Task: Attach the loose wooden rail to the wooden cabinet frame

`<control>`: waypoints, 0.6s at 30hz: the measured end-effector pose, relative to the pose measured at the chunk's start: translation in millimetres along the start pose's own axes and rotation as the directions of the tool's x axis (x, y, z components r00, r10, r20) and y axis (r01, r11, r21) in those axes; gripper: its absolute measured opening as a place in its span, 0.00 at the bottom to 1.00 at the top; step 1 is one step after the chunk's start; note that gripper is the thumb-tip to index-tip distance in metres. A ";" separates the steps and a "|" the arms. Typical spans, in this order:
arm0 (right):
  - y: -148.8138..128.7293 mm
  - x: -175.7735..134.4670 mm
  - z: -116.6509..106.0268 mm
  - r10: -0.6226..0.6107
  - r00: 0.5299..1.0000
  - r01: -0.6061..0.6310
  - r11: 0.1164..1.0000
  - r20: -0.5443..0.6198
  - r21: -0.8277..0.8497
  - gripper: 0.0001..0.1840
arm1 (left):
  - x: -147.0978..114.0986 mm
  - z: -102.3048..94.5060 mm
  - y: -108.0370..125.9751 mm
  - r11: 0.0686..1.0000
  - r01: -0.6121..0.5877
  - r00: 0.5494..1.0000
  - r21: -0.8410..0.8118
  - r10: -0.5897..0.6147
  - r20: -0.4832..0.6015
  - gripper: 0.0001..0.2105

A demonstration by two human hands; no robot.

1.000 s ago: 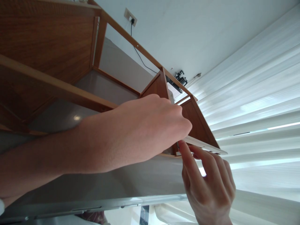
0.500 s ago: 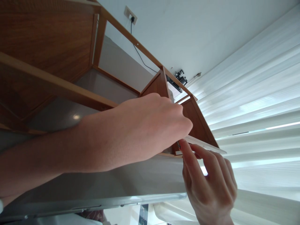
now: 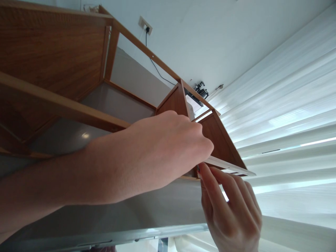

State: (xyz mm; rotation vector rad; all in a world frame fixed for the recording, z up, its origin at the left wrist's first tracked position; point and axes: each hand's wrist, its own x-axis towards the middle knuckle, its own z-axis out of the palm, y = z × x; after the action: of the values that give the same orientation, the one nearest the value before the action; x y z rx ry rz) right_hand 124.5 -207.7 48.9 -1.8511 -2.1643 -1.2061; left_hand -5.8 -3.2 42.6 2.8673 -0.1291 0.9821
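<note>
My left hand [image 3: 173,143] reaches in from the left edge with its back towards me, fingers curled closed over the wooden frame. Its fingertips and anything in them are hidden. Just below its knuckles, my right hand [image 3: 232,210] comes up from the lower right, thumb and index finger pinched together. Between those fingertips shows the tip of a small, thin dark piece [image 3: 198,170], too small to name. The two hands nearly meet beside a pale wooden strip [image 3: 228,164] on the brown wooden furniture frame [image 3: 147,47].
Brown panels [image 3: 52,49] and a long crossbar [image 3: 63,105] fill the left side. A wall socket [image 3: 145,25] holds a plug with a black cable [image 3: 157,71]. Black equipment [image 3: 200,91] sits behind the frame. White curtains [image 3: 294,115] hang at the right.
The view has tilted slightly, so the frame and socket sit lower. Both hands keep their closed poses, shifted slightly left and down in the picture.
</note>
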 end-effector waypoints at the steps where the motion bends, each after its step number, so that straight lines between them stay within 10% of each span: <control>1: -0.9 -0.4 1.1 0.009 1.000 -0.008 1.000 -0.009 0.025 0.17 | 0.4 -0.5 0.0 1.000 0.005 1.000 0.001 -0.005 0.016 0.09; 18: -17.7 5.4 10.0 0.131 0.989 -0.113 0.971 -0.075 0.211 0.09 | 2.2 -0.9 0.1 0.990 0.044 0.999 -0.132 -0.041 0.021 0.14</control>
State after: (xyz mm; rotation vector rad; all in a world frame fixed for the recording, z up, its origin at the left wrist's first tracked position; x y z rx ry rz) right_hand 112.1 -197.2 35.5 -1.7801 -2.0106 -0.9791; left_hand -4.6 -3.3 44.7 2.7478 -0.1286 0.9034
